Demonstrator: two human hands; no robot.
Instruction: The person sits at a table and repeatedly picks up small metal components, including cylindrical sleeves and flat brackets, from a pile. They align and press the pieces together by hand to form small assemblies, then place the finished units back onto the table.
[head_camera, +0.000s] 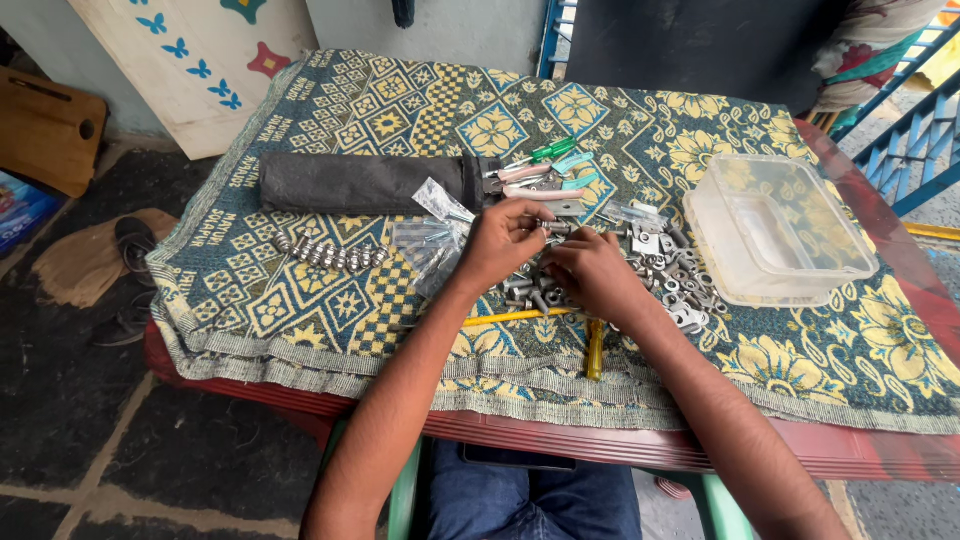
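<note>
Metal hardware lies heaped at the centre of a red table (600, 445) draped in a blue, yellow and cream patterned cloth (300, 300), seen from the head camera. A person seated at the near edge works over the pile of bolts and brackets (672, 285) with both bare hands. The left hand (500, 240) is pinched around a small metal piece (556, 227), fingertips closed on it just above the heap. The right hand (592, 272) rests curled over the near side of the pile, fingers bent down among the parts; what it grips, if anything, cannot be told.

A clear plastic tub (775, 232) stands on the cloth just right of the pile, lidless, with nothing to be seen inside but the pattern showing through its base. Left of the hands lie several small clear packets (428, 240), their contents too small to make out, and beyond them a row of silvery fasteners (330, 253) set side by side. A dark rolled pouch (365, 183) lies across the far side of the cloth, with pliers and green-handled tools (545, 170) at its right end. A yellow-handled tool (595, 350) and a thin yellow rod (515, 317) lie near the front edge, under the forearms.
</note>
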